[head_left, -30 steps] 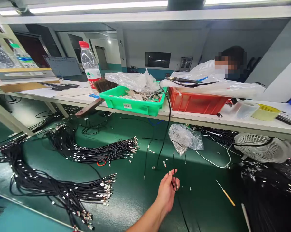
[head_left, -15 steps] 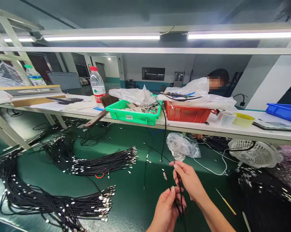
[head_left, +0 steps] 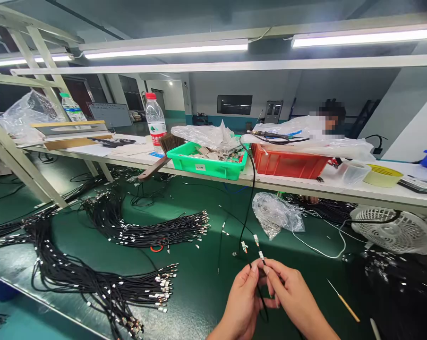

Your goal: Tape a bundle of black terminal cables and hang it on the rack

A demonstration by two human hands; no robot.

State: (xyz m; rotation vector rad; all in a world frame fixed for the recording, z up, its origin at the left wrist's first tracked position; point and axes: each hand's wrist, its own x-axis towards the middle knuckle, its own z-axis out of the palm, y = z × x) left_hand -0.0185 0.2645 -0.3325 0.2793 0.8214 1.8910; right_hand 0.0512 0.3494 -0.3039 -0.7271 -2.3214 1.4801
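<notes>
Side by side above the green mat, both my hands pinch thin black cable. Between its thumb and finger, my left hand (head_left: 241,295) grips a black cable whose white-tipped end (head_left: 244,246) sticks up past the fingertips. My right hand (head_left: 292,290) pinches a second black cable end (head_left: 256,241), with a white tip and a white sleeve lower down. The two ends stand close but apart. Below the fingers the black cable (head_left: 264,311) hangs in a loop. Whether both ends belong to one cable is hidden by my hands.
Bundles of black cables (head_left: 75,274) lie at left on the green mat (head_left: 195,283). A clear bag of small parts (head_left: 275,217), a white fan (head_left: 390,231) and a yellow-handled pick (head_left: 348,307) lie right. A shelf holds green (head_left: 206,165) and red (head_left: 291,163) bins. Someone sits beyond.
My hands have come level and closer together. The left hand's cable end now stands up beside the right one, with both white tips visible. The view has shifted a little left.
</notes>
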